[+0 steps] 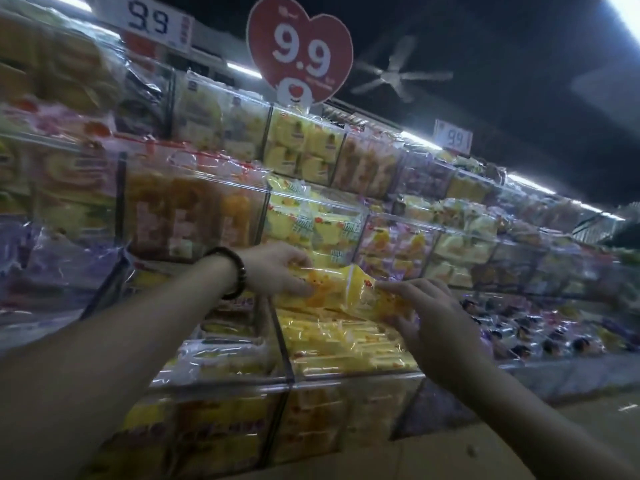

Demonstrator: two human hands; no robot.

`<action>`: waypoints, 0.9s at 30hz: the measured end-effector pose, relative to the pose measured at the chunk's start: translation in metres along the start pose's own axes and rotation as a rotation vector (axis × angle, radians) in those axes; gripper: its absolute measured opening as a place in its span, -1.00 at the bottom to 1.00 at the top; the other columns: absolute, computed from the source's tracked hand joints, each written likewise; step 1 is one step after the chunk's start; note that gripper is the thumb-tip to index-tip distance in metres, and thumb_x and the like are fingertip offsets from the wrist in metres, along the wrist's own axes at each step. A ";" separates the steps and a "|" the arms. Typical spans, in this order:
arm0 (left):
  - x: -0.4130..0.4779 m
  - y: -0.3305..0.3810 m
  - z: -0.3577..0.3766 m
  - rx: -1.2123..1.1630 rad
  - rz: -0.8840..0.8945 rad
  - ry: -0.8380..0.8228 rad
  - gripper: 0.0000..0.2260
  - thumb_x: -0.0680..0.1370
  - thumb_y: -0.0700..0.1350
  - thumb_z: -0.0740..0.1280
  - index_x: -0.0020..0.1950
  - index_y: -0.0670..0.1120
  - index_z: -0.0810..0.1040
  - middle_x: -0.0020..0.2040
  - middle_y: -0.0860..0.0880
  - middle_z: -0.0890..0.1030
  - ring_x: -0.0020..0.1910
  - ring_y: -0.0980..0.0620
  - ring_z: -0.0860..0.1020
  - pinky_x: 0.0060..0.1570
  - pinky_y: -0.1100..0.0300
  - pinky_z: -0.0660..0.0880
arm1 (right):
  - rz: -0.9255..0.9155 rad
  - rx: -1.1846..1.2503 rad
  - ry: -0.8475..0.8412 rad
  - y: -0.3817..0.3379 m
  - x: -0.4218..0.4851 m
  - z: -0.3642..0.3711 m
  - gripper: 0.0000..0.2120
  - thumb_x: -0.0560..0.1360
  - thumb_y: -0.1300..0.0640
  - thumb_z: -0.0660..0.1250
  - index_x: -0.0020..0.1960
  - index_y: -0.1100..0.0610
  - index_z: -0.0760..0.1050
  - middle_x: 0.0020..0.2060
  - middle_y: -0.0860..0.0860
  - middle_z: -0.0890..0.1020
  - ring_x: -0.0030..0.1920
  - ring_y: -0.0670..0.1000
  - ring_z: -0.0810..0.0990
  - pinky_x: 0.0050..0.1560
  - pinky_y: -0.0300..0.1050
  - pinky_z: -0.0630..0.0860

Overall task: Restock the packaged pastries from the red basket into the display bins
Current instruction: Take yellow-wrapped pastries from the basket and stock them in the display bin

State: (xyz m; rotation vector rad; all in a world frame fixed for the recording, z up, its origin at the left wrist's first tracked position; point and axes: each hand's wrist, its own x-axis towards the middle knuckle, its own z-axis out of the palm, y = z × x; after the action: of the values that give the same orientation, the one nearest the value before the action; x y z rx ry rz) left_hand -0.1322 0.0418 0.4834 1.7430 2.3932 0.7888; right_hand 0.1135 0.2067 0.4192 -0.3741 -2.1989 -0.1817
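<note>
Centre of frame, slightly low: left grip (277,271), a bare hand, is closed on the left end of a yellow packaged pastry (341,289), fingers curled round the wrapper. Right grip (426,317), also bare, pinches the right end of the same pack, with the forefinger lying along its top edge. The pack is held between the two, roughly level and sagging a little at the middle. It sits just in front of the shelving and just above a clear display bin (349,372) whose walls hold a stack of similar yellow packs. Whether the held pack touches that stack I cannot tell; motion blur.

Black bead bracelet (239,275) on the left wrist. Both forearms reach in from the bottom corners.

Above the held pack, a second clear bin (311,220) of yellow packs with green lettering. Left of that, at mid-left of frame, a bin of orange pastries (187,209). Lower right, a low run of purple-wrapped packs (519,327). The upper tiers carry more yellow and tan packs, too blurred to name.

Top centre: red heart-shaped sign (299,50) reading 9.9, standing on the top shelf edge. Upper left, a white price card (156,22), also 9.9; a smaller one (453,136) at right of centre. Ceiling fan (398,76) against dark ceiling, right of the heart sign. Light strips (419,140) run along the shelf top toward the right edge. Tan floor (502,434) at lower right.
</note>
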 end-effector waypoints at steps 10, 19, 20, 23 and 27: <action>0.049 -0.056 0.046 0.125 0.036 0.255 -0.72 0.53 0.18 0.49 0.21 0.32 0.56 0.26 0.04 0.48 0.24 -0.04 0.47 0.32 -0.06 0.47 | 0.062 -0.149 -0.198 0.028 0.049 0.067 -0.50 0.53 0.14 0.50 0.41 -0.15 0.50 0.32 -0.04 0.59 0.29 0.05 0.53 0.22 0.11 0.59; 0.046 -0.063 0.035 0.070 -0.021 0.190 -0.77 0.38 0.00 0.67 -0.07 0.16 0.69 0.15 0.13 0.56 0.15 0.04 0.53 0.05 0.13 0.48 | 0.258 -0.149 -0.121 0.022 0.076 0.107 -0.47 0.45 0.36 0.43 0.28 -0.14 0.50 0.18 0.01 0.62 0.06 0.08 0.57 -0.06 0.08 0.63; 0.046 -0.062 0.035 0.074 -0.014 0.185 -0.77 0.37 -0.01 0.68 -0.08 0.15 0.70 0.14 0.14 0.57 0.14 0.05 0.53 0.04 0.12 0.49 | 0.268 -0.141 -0.103 0.024 0.077 0.108 -0.47 0.45 0.36 0.44 0.27 -0.13 0.51 0.19 0.00 0.62 0.07 0.08 0.58 -0.05 0.10 0.64; 0.046 -0.062 0.035 0.064 0.001 0.203 -0.78 0.36 0.03 0.68 -0.09 0.16 0.70 0.15 0.15 0.59 0.11 0.07 0.54 0.13 0.04 0.56 | 0.144 -0.150 -0.205 0.024 0.077 0.112 -0.51 0.47 0.30 0.49 0.19 -0.21 0.53 0.14 -0.10 0.61 0.03 -0.03 0.58 -0.08 0.02 0.67; 0.047 -0.063 0.039 0.110 0.000 0.243 -0.80 0.44 0.15 0.59 0.01 0.20 0.68 0.23 0.13 0.60 0.18 0.03 0.55 0.23 -0.09 0.55 | 0.126 -0.163 -0.305 0.020 0.079 0.120 -0.50 0.48 0.33 0.44 0.17 -0.23 0.50 0.08 -0.12 0.57 -0.04 -0.04 0.57 -0.15 0.00 0.68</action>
State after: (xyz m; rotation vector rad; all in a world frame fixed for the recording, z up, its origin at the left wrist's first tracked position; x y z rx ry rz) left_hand -0.1897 0.0842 0.4323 1.7795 2.6375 0.9356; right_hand -0.0152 0.2730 0.4094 -0.6671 -2.4573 -0.2490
